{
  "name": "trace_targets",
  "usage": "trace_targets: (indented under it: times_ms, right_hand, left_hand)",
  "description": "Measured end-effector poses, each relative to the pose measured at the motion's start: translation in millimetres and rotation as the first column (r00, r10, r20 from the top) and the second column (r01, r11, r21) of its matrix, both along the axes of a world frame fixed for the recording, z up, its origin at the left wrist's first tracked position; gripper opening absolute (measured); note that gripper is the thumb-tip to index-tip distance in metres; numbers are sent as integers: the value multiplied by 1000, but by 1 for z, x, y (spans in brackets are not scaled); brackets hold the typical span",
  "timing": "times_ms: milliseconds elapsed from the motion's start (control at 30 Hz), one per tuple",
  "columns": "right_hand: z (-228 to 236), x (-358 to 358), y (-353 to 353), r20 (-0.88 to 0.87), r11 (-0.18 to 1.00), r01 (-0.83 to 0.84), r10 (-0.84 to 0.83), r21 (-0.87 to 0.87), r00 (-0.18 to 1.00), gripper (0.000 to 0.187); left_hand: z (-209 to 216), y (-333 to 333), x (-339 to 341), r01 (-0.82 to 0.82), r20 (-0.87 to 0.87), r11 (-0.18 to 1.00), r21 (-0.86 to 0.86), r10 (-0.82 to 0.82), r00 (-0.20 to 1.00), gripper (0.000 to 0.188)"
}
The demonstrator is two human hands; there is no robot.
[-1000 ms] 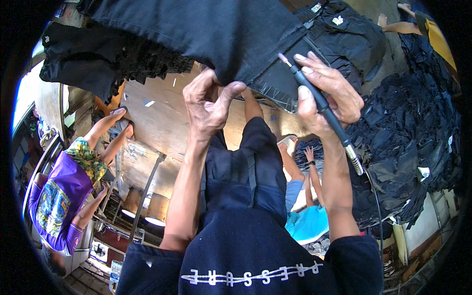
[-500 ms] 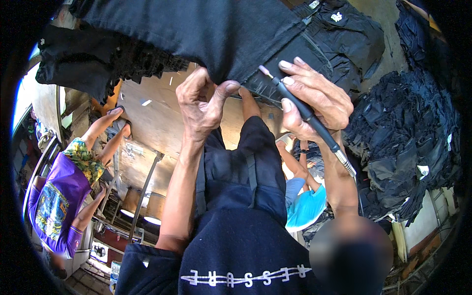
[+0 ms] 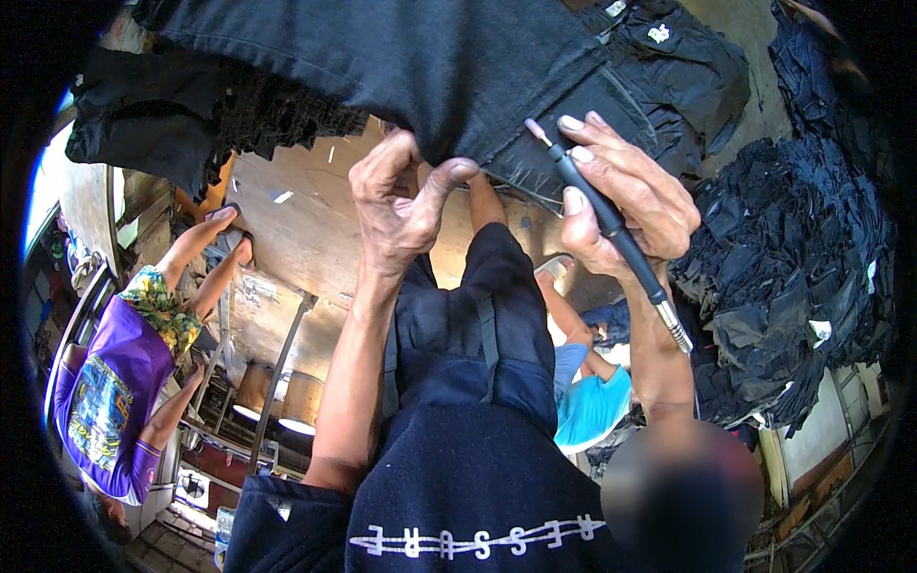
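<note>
Currently, your left hand pinches the lower edge of the black cloth between the thumb and bent fingers. The cloth spreads across the top of the view, ahead of you, and its held edge comes down to your left thumb. Your right hand grips a black pen-shaped tool between thumb and fingers, with its pale tip directed toward the cloth. Compared with half a second earlier, the tool sits slightly farther right, and the tip is a little farther from your left thumb; the left pinch is unchanged. This suggests repositioning of the tool while the edge remains secured. Contact between tip and cloth cannot be confirmed from this view. A pile of dark fabric lies to the right of your right hand.
</note>
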State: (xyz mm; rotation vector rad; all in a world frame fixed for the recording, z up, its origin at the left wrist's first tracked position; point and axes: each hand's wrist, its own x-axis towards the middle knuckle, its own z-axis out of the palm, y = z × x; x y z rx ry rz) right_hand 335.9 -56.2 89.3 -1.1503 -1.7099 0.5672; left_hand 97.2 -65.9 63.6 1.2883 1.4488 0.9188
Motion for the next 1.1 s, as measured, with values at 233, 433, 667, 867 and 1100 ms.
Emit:
trace_targets:
  times_ms: [233, 433, 667, 867, 1100]
  right_hand:
    - [-1, 11, 1, 31, 998, -55, 55, 3, 998, 28]
    - [-2, 16, -2, 32, 997, -74, 74, 6, 997, 28]
    - [-1, 20, -1, 24, 999, -32, 32, 7, 999, 27]
    - [-2, 24, 1, 21, 1000, -13, 13, 3, 1000, 27]
    - [1, 28, 3, 39, 999, 43, -43, 6, 998, 28]
  left_hand:
    - [-7, -2, 0, -14, 62, 1000, 8, 14, 998, 47]
    - [-8, -5, 3, -16, 87, 1000, 9, 15, 996, 44]
    - [0, -3, 9, -6, 87, 1000, 16, 5, 996, 37]
    - [-3, -3, 10, -15, 78, 999, 33, 12, 997, 37]
    - [-8, -4, 10, -8, 9, 997, 83, 7, 1000, 48]
